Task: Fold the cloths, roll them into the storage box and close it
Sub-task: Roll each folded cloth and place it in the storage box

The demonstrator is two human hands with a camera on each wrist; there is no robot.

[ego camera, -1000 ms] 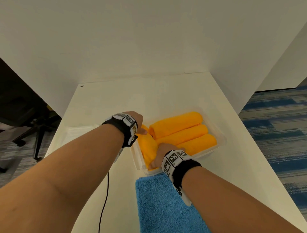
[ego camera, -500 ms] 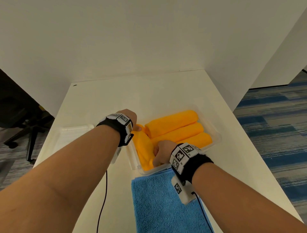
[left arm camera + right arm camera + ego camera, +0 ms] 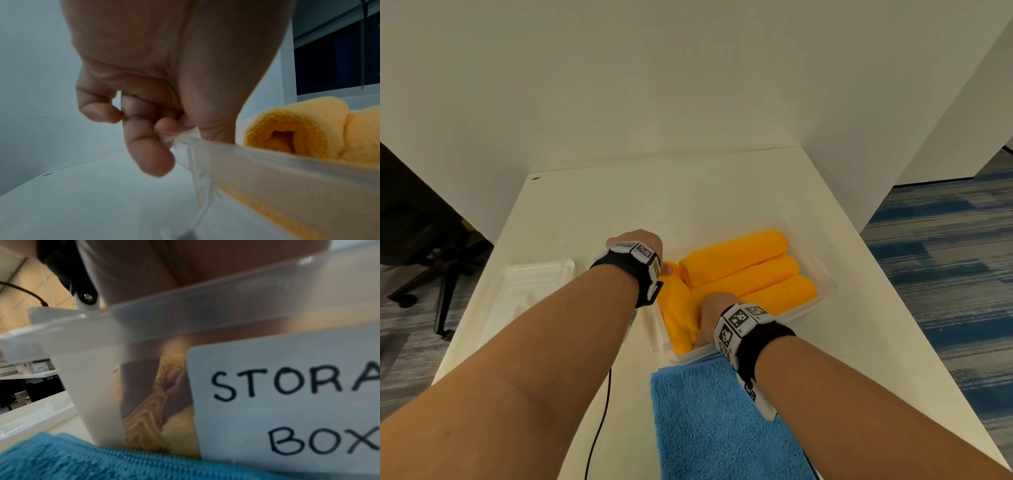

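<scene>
Nearest me a flat blue terry towel (image 3: 726,425) lies on the white table (image 3: 592,219), its far edge touching the clear plastic storage box (image 3: 822,298) with the hand-lettered label (image 3: 298,402). My right hand (image 3: 710,317) is down inside the box's near-left corner, fingers curled against the fourth rolled orange cloth (image 3: 678,315); through the wall they look pressed into it, though whether they actually grip it I cannot tell. That roll lies crosswise at the left end, against the ends of the three rolled orange cloths (image 3: 743,274) packed side by side across the box. My left hand (image 3: 642,245) is at the far-left corner, thumb and fingers pinching the box rim (image 3: 185,139) to steady it. To seat this roll well, I judge I should tuck its loose edge under and press until it sits below the rim, holding the box firm. The white lid (image 3: 534,284) waits to the left, apart from the box.
</scene>
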